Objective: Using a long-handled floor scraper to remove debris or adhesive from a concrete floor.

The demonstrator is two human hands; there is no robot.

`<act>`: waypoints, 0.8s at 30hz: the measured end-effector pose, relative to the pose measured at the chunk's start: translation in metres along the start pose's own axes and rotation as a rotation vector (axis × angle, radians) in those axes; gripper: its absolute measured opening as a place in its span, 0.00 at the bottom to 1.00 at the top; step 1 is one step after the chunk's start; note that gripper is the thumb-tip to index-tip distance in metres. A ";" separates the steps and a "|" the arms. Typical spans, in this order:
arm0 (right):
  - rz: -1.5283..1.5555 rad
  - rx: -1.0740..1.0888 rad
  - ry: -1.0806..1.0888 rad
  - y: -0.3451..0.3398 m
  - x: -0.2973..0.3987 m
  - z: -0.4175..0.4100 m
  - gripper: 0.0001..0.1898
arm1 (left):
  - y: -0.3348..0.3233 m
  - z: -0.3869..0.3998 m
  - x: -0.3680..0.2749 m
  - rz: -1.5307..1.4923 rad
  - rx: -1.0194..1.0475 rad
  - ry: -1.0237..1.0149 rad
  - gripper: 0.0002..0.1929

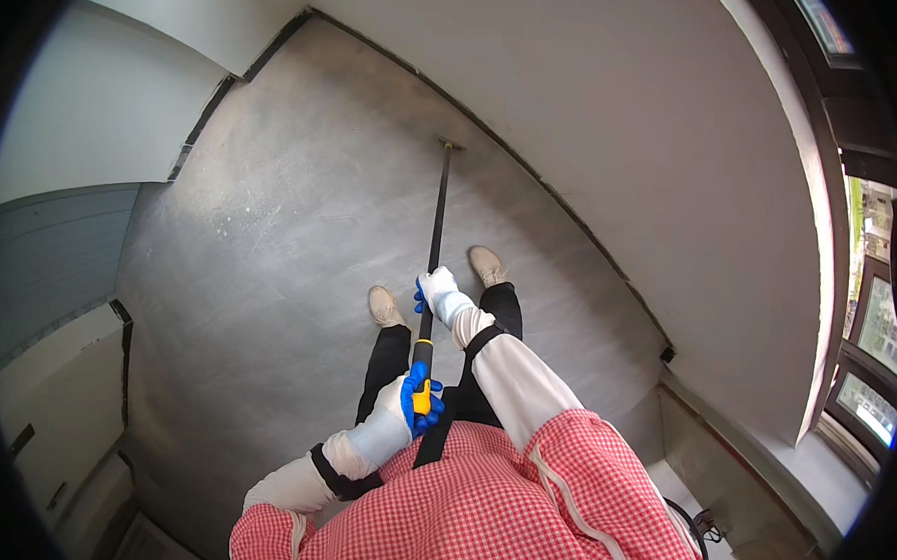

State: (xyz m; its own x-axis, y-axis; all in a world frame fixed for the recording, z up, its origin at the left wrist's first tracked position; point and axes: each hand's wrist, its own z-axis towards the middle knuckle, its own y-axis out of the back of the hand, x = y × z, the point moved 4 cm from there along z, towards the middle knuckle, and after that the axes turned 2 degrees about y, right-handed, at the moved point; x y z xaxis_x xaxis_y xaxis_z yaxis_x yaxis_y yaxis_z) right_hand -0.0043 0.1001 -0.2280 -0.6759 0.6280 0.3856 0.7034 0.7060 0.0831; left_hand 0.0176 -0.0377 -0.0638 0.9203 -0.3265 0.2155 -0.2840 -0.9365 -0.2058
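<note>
A long-handled floor scraper with a black pole (pixel 441 205) reaches away from my body across the grey floor. Its flat head (pixel 450 143) rests on the floor close to the foot of the right wall. My left hand (pixel 422 405), in a blue and white work glove, is wrapped around the yellow and black grip at the pole's near end. Higher up the shaft, my right hand (pixel 437 286) grips the pole in a matching glove. The scraper's blade edge is too small to make out.
The grey floor (pixel 294 347) carries scattered pale specks (pixel 247 214) left of the pole. Long wall (pixel 637 136) on the right has a dark strip along its base. Doorway (pixel 57 252) is at left, windows (pixel 871 336) at far right. My beige shoes (pixel 487 265) straddle the pole.
</note>
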 end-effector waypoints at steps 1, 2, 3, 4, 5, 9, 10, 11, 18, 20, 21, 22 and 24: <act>-0.030 0.010 -0.006 0.008 0.005 0.004 0.10 | -0.011 0.004 0.000 0.012 -0.006 -0.002 0.19; -0.077 0.016 -0.005 0.016 0.009 0.008 0.10 | -0.021 0.008 0.002 0.023 -0.013 -0.004 0.19; -0.132 0.032 0.001 0.023 0.016 0.010 0.10 | -0.032 0.014 0.006 -0.021 -0.010 -0.011 0.19; -0.187 0.029 -0.019 0.034 0.018 0.008 0.11 | -0.041 0.020 0.012 -0.075 0.003 0.000 0.19; -0.219 0.043 -0.020 0.044 0.019 0.010 0.11 | -0.051 0.027 0.019 -0.130 0.018 0.009 0.19; -0.274 0.124 -0.006 0.080 0.021 0.017 0.10 | -0.092 0.047 0.044 -0.221 0.159 0.027 0.19; -0.262 0.137 0.005 0.087 0.021 0.019 0.09 | -0.102 0.048 0.047 -0.227 0.187 0.024 0.19; -0.249 0.151 0.016 0.094 0.022 0.022 0.09 | -0.111 0.048 0.048 -0.247 0.194 0.007 0.19; -0.088 0.236 0.014 0.132 0.011 0.012 0.11 | -0.153 0.042 0.070 -0.325 0.184 -0.127 0.18; -0.030 0.275 -0.012 0.144 0.002 0.003 0.12 | -0.158 0.044 0.081 -0.227 0.156 -0.145 0.18; -0.037 0.279 0.004 0.152 -0.003 0.001 0.12 | -0.160 0.045 0.086 -0.229 0.164 -0.160 0.18; 0.002 0.329 -0.005 0.158 -0.010 -0.001 0.12 | -0.164 0.047 0.091 -0.196 0.205 -0.146 0.18; -0.011 0.352 -0.022 0.163 -0.020 -0.023 0.12 | -0.164 0.059 0.107 -0.190 0.254 -0.150 0.18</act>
State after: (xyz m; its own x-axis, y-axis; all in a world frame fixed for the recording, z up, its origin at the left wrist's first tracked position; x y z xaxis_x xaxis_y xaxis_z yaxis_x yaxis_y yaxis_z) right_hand 0.1292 0.1953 -0.2015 -0.6902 0.6242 0.3661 0.5799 0.7797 -0.2362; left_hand 0.1788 0.0888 -0.0627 0.9850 -0.1089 0.1338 -0.0449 -0.9106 -0.4108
